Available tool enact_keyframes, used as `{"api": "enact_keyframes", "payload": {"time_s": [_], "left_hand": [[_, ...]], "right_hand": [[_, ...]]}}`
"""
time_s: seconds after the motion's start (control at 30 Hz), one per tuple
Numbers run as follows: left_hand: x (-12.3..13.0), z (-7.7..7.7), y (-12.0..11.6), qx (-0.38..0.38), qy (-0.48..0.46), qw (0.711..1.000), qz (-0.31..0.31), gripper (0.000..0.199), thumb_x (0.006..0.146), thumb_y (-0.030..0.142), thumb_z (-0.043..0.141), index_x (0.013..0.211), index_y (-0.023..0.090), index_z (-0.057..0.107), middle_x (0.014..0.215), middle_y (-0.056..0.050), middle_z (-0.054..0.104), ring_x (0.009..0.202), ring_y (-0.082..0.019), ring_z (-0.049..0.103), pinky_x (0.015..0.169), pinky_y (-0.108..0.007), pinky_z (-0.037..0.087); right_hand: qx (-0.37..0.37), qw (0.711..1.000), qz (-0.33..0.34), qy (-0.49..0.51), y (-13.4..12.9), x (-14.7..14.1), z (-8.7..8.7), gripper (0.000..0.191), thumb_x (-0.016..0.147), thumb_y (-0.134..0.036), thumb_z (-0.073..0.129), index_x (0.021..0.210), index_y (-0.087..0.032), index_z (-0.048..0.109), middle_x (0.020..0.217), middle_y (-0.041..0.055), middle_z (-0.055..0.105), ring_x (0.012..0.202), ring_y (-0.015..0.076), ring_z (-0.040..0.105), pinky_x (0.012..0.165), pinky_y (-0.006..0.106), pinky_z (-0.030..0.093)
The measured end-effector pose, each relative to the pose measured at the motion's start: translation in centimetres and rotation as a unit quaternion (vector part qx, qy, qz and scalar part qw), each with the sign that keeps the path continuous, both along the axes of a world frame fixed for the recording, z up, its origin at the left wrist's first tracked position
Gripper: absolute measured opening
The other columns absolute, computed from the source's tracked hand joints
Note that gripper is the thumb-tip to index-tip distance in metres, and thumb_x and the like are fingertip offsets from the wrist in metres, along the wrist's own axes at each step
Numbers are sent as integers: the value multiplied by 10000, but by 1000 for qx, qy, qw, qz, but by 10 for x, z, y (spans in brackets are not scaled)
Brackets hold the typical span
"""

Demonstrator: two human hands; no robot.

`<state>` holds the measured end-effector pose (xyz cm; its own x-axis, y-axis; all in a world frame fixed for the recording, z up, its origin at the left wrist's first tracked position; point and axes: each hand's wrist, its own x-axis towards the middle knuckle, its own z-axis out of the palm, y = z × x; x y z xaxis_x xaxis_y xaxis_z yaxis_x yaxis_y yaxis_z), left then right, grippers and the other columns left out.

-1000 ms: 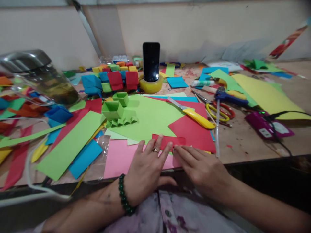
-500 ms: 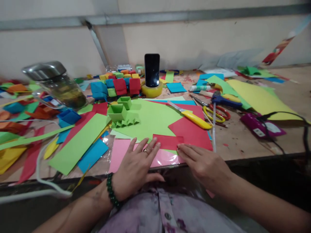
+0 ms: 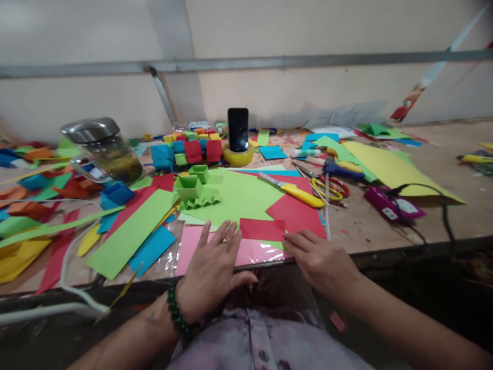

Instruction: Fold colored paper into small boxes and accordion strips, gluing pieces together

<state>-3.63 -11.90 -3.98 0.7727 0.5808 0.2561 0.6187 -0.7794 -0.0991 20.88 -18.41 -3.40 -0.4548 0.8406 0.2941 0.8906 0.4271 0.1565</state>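
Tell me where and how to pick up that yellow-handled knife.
Probably best by the yellow-handled knife's handle, right hand coming from the near right side. The knife lies flat and slanted, its handle end toward that hand, its blade pointing away to the left.

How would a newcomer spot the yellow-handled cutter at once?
Find the upright black phone, then the large light-green sheet in front. The cutter crosses its right edge: one straight yellow handle, without the finger loops of the scissors beside it.

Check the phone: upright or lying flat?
Upright: the phone stands on end at the yellow tape roll, its dark face toward the camera.
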Motion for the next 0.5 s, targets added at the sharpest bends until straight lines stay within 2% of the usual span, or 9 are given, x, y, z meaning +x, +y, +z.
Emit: {"api": "enact_keyframes", "payload": {"time_s": [0.13, 0.23, 0.37, 0.5], "left_hand": [[19, 20, 0, -17, -29, 999, 39, 371, 946, 388, 407, 1049, 123, 645, 1216, -142, 609, 1105, -280, 514, 961, -475, 365], [45, 26, -1, -35, -21, 999, -4, 220, 928, 265, 449, 981, 152, 630, 1042, -110, 630, 943, -244, 534, 782, -391, 431], [72, 22, 2, -20, 2, 999, -28, 156, 894, 146, 458, 909, 146, 614, 960, -101, 614, 903, -241, 539, 752, -384, 438], [82, 16, 8, -49, 14, 998, -39, 155, 871, 89, 470, 848, 126, 619, 856, -95, 634, 818, -229, 581, 687, -352, 458]], "right_hand": [[-14, 1000, -18, 3, 2, -6, 0, 191, 811, -55, 538, 906, -124, 690, 881, 88, 685, 781, 189, 568, 582, 276, 412], [-19, 998, -60, 17, 5, -11, 0, 164, 819, -68, 545, 835, -145, 689, 804, 77, 666, 769, 181, 562, 586, 269, 388], [-33, 992, -116, 33, 6, -16, 0, 199, 780, -32, 534, 790, -163, 684, 785, 66, 655, 753, 172, 567, 584, 267, 377], [-61, 988, -136, 50, 7, -17, 3, 236, 756, -20, 507, 798, -168, 686, 798, 63, 667, 763, 170, 586, 589, 259, 377]]}}
